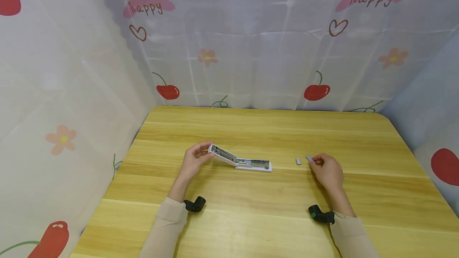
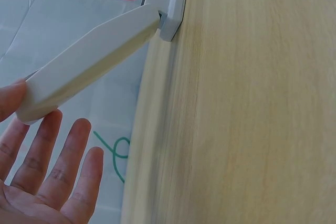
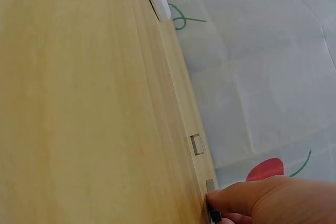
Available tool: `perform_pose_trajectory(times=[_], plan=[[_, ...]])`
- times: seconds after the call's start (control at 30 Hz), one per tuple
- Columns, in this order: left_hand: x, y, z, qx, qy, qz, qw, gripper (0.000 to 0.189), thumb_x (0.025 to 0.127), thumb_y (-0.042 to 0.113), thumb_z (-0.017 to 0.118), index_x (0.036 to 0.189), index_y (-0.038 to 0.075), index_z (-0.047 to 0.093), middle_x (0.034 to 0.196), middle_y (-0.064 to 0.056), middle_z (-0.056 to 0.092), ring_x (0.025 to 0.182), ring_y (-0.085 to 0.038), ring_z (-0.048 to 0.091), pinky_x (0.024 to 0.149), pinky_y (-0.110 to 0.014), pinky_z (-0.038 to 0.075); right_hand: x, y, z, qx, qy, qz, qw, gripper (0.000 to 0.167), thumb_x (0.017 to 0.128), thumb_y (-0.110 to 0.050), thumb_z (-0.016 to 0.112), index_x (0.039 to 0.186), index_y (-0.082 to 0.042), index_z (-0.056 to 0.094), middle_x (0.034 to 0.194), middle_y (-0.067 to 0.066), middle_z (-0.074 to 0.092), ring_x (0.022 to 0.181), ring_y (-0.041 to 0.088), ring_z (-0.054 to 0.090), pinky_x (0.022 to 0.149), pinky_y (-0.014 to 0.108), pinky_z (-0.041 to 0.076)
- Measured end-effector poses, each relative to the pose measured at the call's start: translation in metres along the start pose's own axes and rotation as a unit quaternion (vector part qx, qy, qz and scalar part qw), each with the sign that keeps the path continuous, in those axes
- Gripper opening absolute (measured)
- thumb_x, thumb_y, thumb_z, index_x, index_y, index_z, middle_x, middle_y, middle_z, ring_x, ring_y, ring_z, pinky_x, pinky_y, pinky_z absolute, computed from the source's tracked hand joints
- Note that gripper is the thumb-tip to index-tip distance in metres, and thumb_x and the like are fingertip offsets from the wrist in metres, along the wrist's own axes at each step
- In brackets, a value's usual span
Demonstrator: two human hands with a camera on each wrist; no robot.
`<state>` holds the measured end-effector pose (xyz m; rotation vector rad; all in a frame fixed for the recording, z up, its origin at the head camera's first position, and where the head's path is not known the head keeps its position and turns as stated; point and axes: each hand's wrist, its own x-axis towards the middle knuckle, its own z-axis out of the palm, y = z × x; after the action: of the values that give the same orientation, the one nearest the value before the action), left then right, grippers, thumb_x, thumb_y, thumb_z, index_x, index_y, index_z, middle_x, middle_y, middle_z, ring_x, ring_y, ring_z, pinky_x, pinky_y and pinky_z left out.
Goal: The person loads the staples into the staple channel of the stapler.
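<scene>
A white stapler (image 1: 254, 165) lies opened wide on the table, its metal staple channel showing. My left hand (image 1: 193, 160) pinches the end of its raised top arm between thumb and fingers; in the left wrist view that white arm (image 2: 89, 56) slants up from the base, and the other fingers of the hand (image 2: 52, 171) are spread below. To the right, my right hand (image 1: 327, 171) pinches a small grey strip of staples (image 1: 309, 158) at the tabletop. Another short staple strip (image 1: 298, 161) lies just left of it, also seen in the right wrist view (image 3: 197, 144).
The wooden table (image 1: 251, 210) ends at a back edge against a printed curtain (image 1: 251, 51). Black wrist cameras (image 1: 195, 204) sit on both forearms, and a cable trails from the right one.
</scene>
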<state>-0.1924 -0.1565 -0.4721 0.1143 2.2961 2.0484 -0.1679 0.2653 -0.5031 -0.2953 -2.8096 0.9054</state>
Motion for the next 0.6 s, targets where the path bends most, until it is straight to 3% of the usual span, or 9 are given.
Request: perform_pose_trajectory(times=[0.2, 0.47, 0.6], plan=[[-0.0003, -0.0001, -0.0004, 0.000, 0.002, -0.002, 1.0000, 0.038, 0.089, 0.001, 0.068, 0.127, 0.001, 0.062, 0.123, -0.018, 0.062, 0.106, -0.025, 0.061, 0.082, -0.020, 0.054, 0.0000, -0.0001, 0.0007, 0.001, 0.005, -0.004, 1.0000, 0.021, 0.089, -0.017, 0.066, 0.098, 0.001, 0.069, 0.088, 0.016, 0.069, 0.075, 0.029, 0.060, 0.060, 0.032, 0.041], [0.0001, -0.0002, 0.0002, -0.003, 0.001, -0.005, 1.0000, 0.039, 0.089, 0.002, 0.069, 0.127, 0.001, 0.061, 0.123, -0.018, 0.063, 0.106, -0.025, 0.062, 0.084, -0.024, 0.056, -0.0005, 0.0009, 0.0037, 0.004, 0.035, -0.011, 0.9993, 0.019, 0.088, -0.014, 0.068, 0.098, 0.001, 0.070, 0.095, 0.021, 0.067, 0.083, 0.035, 0.059, 0.065, 0.039, 0.043], [0.0004, -0.0003, 0.0004, 0.003, 0.004, -0.004, 1.0000, 0.039, 0.088, 0.002, 0.069, 0.127, 0.001, 0.062, 0.122, -0.017, 0.063, 0.104, -0.022, 0.062, 0.083, -0.022, 0.055, -0.0002, 0.0008, 0.0048, 0.007, 0.040, -0.009, 0.9991, 0.018, 0.089, -0.015, 0.068, 0.099, 0.000, 0.070, 0.097, 0.021, 0.067, 0.080, 0.033, 0.059, 0.061, 0.035, 0.041]])
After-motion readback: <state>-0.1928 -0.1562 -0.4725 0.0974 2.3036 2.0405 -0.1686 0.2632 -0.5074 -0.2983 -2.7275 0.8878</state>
